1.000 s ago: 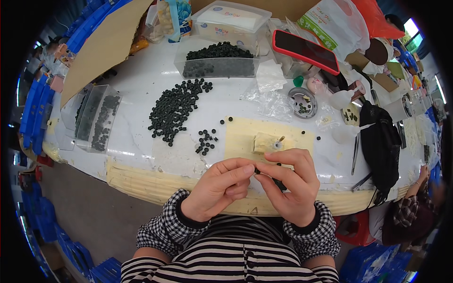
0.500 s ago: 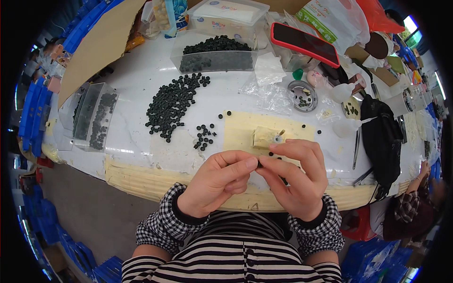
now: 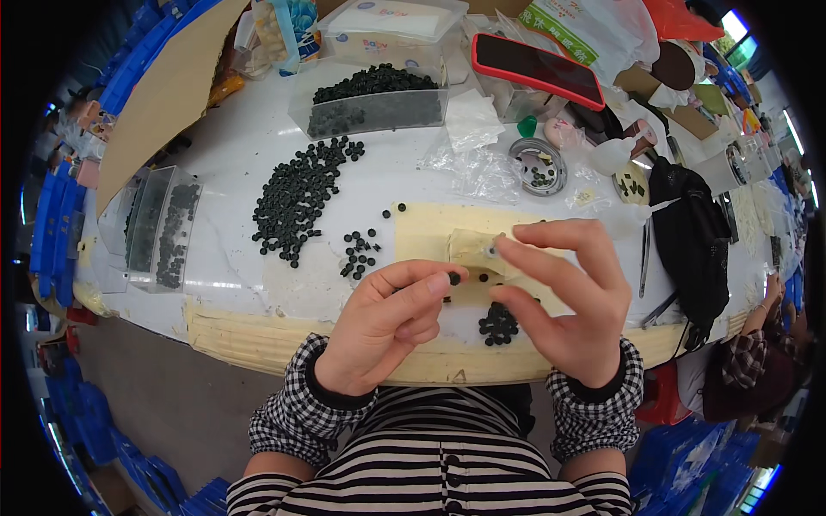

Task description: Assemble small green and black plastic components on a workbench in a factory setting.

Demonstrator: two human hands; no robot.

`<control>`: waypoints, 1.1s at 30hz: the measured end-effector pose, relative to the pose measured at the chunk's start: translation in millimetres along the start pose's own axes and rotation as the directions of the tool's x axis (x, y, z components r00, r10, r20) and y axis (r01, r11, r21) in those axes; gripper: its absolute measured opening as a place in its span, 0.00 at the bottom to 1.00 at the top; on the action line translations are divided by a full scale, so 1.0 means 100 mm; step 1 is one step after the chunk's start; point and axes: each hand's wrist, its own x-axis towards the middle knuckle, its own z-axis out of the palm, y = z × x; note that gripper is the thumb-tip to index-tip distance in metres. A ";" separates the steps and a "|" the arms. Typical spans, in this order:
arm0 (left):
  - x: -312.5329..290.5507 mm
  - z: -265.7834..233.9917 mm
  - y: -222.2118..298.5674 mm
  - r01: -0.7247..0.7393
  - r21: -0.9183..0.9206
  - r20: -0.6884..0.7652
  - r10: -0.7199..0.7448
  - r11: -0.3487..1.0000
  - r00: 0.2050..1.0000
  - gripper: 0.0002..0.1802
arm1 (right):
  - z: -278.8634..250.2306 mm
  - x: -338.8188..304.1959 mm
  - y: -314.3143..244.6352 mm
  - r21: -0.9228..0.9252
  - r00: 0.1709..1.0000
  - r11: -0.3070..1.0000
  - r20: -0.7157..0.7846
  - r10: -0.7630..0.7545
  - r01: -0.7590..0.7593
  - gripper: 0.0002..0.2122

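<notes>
Black, small and round, a piece (image 3: 454,278) sits pinched at the tips of the thumb and forefinger of the person's left hand (image 3: 383,322); that grip is closed firmly on it. Take the held piece as the clock's centre. Just past three o'clock hovers the right hand (image 3: 578,301), its grip parted, thumb well away from the fingers and nothing that I can see between them. Its upper fingertips come right up to a pale yellow block (image 3: 469,248) at one o'clock; from where I stand I can't tell whether they touch it. The block rests on a yellow sheet (image 3: 413,228) laid over the white surface (image 3: 228,206).

Between four and five o'clock, by the right thumb, lies a clump of black pieces (image 3: 498,324). A loose scatter (image 3: 359,255) of the same kind is towards half past nine, and a broad heap (image 3: 297,202) spreads farther off at ten. At eleven stands a clear bin (image 3: 376,120) well filled with more, and just past nine a clear divided box (image 3: 163,228) has some too.

A crumpled white tissue (image 3: 473,120) is at twelve. Around one o'clock there's a round metal dish (image 3: 557,179), with a red-cased phone (image 3: 538,70) beyond it. Towards three, well apart, lie slim tweezers (image 3: 644,258) and a black bag (image 3: 684,232).
</notes>
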 end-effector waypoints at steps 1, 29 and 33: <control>0.01 -0.02 -0.01 -0.010 -0.038 0.005 0.010 0.999 1.000 0.11 | -0.04 -0.03 0.06 0.011 0.994 0.998 -0.079 0.069 -0.069 0.14; 0.04 -0.08 -0.12 0.042 -0.046 0.032 -0.041 0.998 0.999 0.11 | 0.38 -0.19 0.03 0.690 0.933 0.676 -0.003 0.360 -0.258 0.05; 0.04 -0.09 -0.13 0.044 -0.064 0.029 -0.042 0.997 0.999 0.10 | 0.41 -0.21 0.04 0.707 0.933 0.662 -0.007 0.360 -0.250 0.05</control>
